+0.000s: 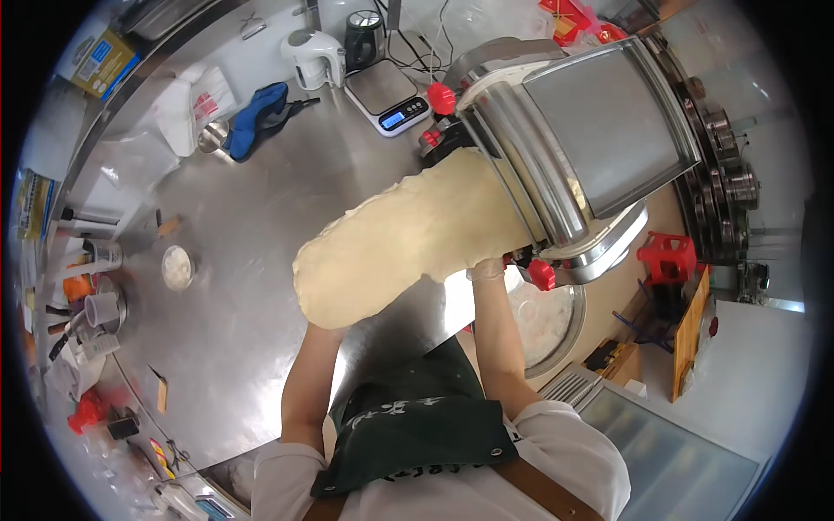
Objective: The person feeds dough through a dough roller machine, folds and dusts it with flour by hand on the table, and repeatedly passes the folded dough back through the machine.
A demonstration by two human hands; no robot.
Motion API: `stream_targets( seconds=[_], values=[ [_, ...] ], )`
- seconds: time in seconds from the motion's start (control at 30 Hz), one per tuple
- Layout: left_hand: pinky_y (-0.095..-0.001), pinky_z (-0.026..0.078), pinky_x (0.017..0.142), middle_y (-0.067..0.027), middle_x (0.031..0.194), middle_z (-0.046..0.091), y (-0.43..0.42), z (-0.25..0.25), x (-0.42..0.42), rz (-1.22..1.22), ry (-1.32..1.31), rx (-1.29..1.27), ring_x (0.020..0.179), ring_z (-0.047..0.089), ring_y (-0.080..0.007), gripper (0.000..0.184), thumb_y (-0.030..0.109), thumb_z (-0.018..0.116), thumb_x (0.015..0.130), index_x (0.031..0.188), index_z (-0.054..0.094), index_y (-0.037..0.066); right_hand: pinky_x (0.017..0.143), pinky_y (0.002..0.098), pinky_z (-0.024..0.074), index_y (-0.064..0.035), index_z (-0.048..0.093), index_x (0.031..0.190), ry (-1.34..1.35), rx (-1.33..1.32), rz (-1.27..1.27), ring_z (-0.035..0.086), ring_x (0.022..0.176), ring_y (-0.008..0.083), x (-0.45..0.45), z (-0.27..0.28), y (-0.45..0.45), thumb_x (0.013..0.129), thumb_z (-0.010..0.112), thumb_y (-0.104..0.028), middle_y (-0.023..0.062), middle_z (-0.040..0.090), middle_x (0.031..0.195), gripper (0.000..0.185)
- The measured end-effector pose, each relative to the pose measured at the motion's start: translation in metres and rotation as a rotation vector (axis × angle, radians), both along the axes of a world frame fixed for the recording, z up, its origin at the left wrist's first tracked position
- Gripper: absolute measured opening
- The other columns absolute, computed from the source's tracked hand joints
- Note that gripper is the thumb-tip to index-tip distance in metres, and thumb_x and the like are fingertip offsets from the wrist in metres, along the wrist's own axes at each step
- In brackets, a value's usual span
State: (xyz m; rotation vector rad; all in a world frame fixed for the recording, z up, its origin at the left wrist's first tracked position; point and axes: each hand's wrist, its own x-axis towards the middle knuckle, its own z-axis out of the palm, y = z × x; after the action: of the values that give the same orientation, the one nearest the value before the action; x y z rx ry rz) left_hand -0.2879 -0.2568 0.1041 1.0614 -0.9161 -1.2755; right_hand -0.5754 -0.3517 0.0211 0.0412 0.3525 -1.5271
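A long, pale sheet of dough [391, 234] stretches from the rollers of a dough sheeter [543, 161] out toward the left over the steel table. Its far end lies against the sheeter's metal roller, and its near end is rounded. My left hand [327, 331] goes under the rounded end; only the wrist side shows and the fingers are hidden by dough. Beside the dough's lower edge, close to the sheeter, is my right hand [486, 268], with its fingers mostly covered. Red knobs [542, 275] stick out from the machine near that hand.
A digital scale [388, 97], a white hand mixer [314, 59] and a blue cloth item [257, 120] sit at the back of the steel table [234, 347]. A small white bowl [178, 267] stands left. Below the sheeter is a round metal pan [543, 321]; a red stool [668, 257] stands right.
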Motion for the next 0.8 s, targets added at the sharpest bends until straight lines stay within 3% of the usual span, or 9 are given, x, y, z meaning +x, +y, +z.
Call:
stream_targets(
  seconds=[0.17,0.27,0.3,0.43,0.57,0.7,0.8],
  values=[
    [-0.0344,0.047,0.103,-0.0087,0.133,0.06,0.01,0.029,0.006,0.05,-0.16,-0.142,0.121,0.057,-0.0204,0.057,0.018,0.072,0.088,0.138,0.05,0.005,0.104,0.0363,0.0443,-0.0038,0.048,0.139,0.18,0.038,0.035,0.058,0.117,0.0235,-0.015,0.006,-0.013,0.101,0.051,-0.029,0.0104,0.056,0.136,0.045],
    [-0.0344,0.047,0.103,-0.0087,0.133,0.06,0.02,0.014,0.009,0.098,-0.107,-0.169,0.121,0.057,-0.0203,0.057,0.018,0.073,0.087,0.138,0.05,0.005,0.103,0.0356,0.0447,-0.003,0.049,0.137,0.269,0.069,0.059,0.058,0.116,0.0235,-0.011,0.005,-0.013,0.101,0.053,-0.028,0.011,0.057,0.134,0.044],
    [-0.0341,0.046,0.103,-0.0085,0.134,0.059,0.02,0.019,0.013,0.123,0.012,-0.161,0.122,0.057,-0.0199,0.06,0.016,0.076,0.085,0.138,0.051,0.005,0.103,0.0354,0.0449,-0.0027,0.05,0.137,0.307,0.086,0.071,0.059,0.116,0.0235,-0.007,0.004,-0.012,0.101,0.053,-0.028,0.0112,0.058,0.133,0.044],
    [-0.036,0.043,0.106,-0.0089,0.139,0.056,0.046,0.033,0.034,0.11,-0.15,-0.07,0.127,0.053,-0.0212,0.063,0.017,0.077,0.083,0.139,0.05,0.006,0.102,0.0346,0.0455,-0.0016,0.052,0.135,0.481,0.15,0.149,0.06,0.114,0.0235,0.02,-0.001,-0.003,0.1,0.055,-0.027,0.0121,0.059,0.131,0.043],
    [-0.0366,0.039,0.11,-0.009,0.142,0.053,0.11,-0.053,0.099,0.188,-0.541,-0.011,0.131,0.049,-0.0237,0.072,0.019,0.081,0.078,0.141,0.048,0.008,0.101,0.0337,0.046,-0.0005,0.054,0.133,0.747,0.225,0.376,0.061,0.113,0.0234,0.081,-0.017,0.024,0.099,0.056,-0.026,0.0129,0.061,0.128,0.042],
    [-0.0355,0.037,0.111,-0.0086,0.143,0.051,0.19,-0.073,0.174,0.201,-0.809,0.144,0.132,0.047,-0.0238,0.079,0.019,0.083,0.076,0.144,0.045,0.009,0.101,0.0329,0.0466,0.0006,0.056,0.131,1.148,0.166,0.822,0.062,0.111,0.0234,0.154,-0.034,0.073,0.098,0.058,-0.025,0.0137,0.063,0.126,0.041],
    [-0.0361,0.037,0.111,-0.0085,0.143,0.052,0.286,-0.121,0.26,0.244,-0.996,0.252,0.131,0.048,-0.0229,0.076,0.019,0.082,0.077,0.143,0.046,0.008,0.1,0.0322,0.047,0.0014,0.057,0.129,1.315,0.083,1.065,0.062,0.11,0.0234,0.185,-0.034,0.105,0.097,0.059,-0.024,0.0143,0.065,0.124,0.041]
  ],
)
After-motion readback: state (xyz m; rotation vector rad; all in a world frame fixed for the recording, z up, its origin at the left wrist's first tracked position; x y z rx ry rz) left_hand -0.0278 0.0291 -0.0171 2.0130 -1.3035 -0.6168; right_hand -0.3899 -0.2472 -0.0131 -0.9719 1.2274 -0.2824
